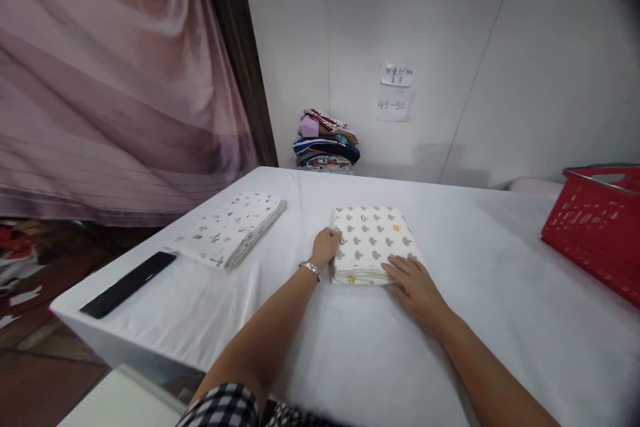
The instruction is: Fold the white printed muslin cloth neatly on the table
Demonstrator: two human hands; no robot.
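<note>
A folded white cloth (373,240) printed with grey, mushroom-like shapes and a few coloured ones lies on the white-covered table in front of me. At its left edge is my left hand (326,247), fingers curled closed on the cloth's side; a silver bracelet circles that wrist. My right hand (415,288) rests over the near right corner, its fingers stretched out on top and the thumb by the front folds. Farther left lies a second folded white cloth (230,227) with small grey prints, apart from both hands.
A black flat strip (129,283) lies along the table's left edge. On the right stands a red plastic basket (595,227). Against the wall rises a stack of folded fabrics (327,147). Paper notes (397,75) hang on the wall, and a pink curtain (115,80) drapes at left.
</note>
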